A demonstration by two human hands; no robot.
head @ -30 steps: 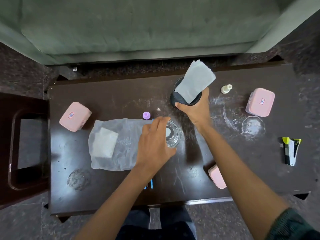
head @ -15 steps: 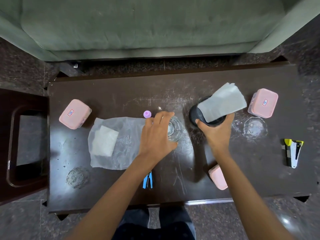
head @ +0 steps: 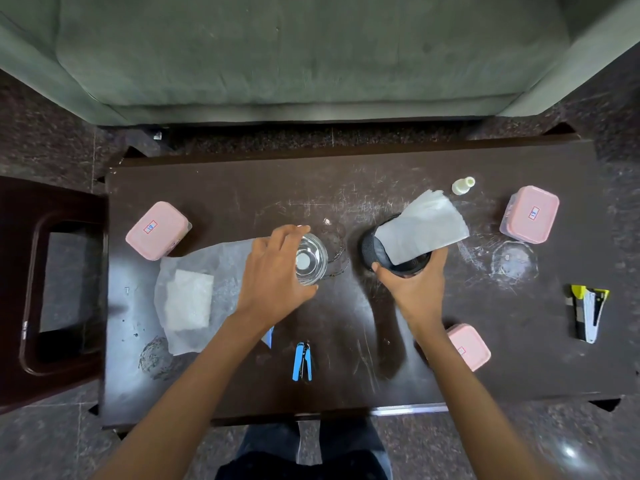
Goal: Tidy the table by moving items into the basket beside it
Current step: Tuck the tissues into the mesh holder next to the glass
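Note:
My left hand (head: 273, 275) grips a clear glass tumbler (head: 311, 260) at the middle of the dark table (head: 346, 334). My right hand (head: 417, 289) holds a black mesh cup (head: 375, 252) with a folded white paper (head: 420, 232) sticking out of it, just right of the glass. A dark brown basket (head: 52, 289) stands on the floor at the table's left end. Pink lidded boxes lie at the left (head: 156, 230), far right (head: 530, 214) and near front (head: 469, 346).
A white sheet with a folded tissue (head: 188, 299) lies left of my left arm. A blue clip tool (head: 302, 362) lies near the front edge, a yellow-and-black stapler (head: 587, 313) at the right, a small white bottle (head: 462, 186) at the back. A green sofa (head: 311, 53) stands beyond.
My right hand has carried the black cup with the paper from the back of the table toward me and to the right. My left hand stays on the glass.

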